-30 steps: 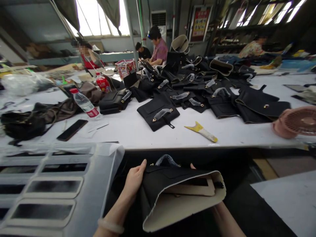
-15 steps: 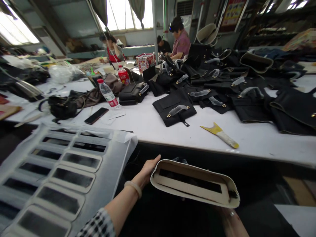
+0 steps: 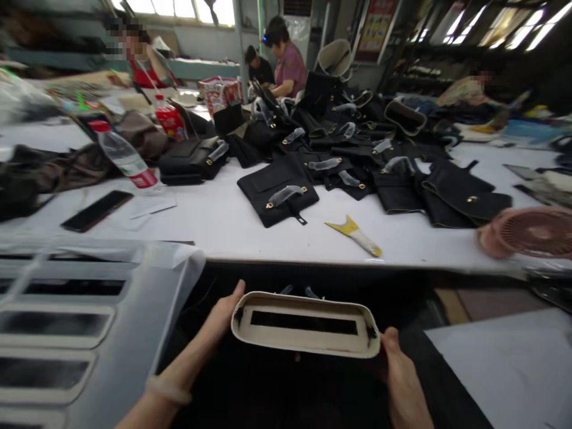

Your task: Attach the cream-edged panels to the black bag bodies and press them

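Note:
An unfinished handbag body (image 3: 308,347), seen from its open end, is held low in front of the white table. Its rim and inside are beige, and a black rectangular strip shows within. Bits of clear plastic wrap poke up behind its far rim. At the left end grips my left hand (image 3: 226,307), thumb up and the other fingers hidden behind the bag. My right hand (image 3: 400,369) clasps the opposite end, its thumb at the rim. The bag's outer side is lost in the dark below.
The white table (image 3: 214,238) bears a pile of black bags (image 3: 330,137), a yellow-ended tool (image 3: 355,235), a phone (image 3: 97,210), a bottle (image 3: 127,158) and a pink fan (image 3: 531,232). Framed panels (image 3: 49,325) lie left. Several people sit beyond.
My view has swung right, bringing the fan into sight. The bag has turned nearly level, and my right hand now shows at its right end.

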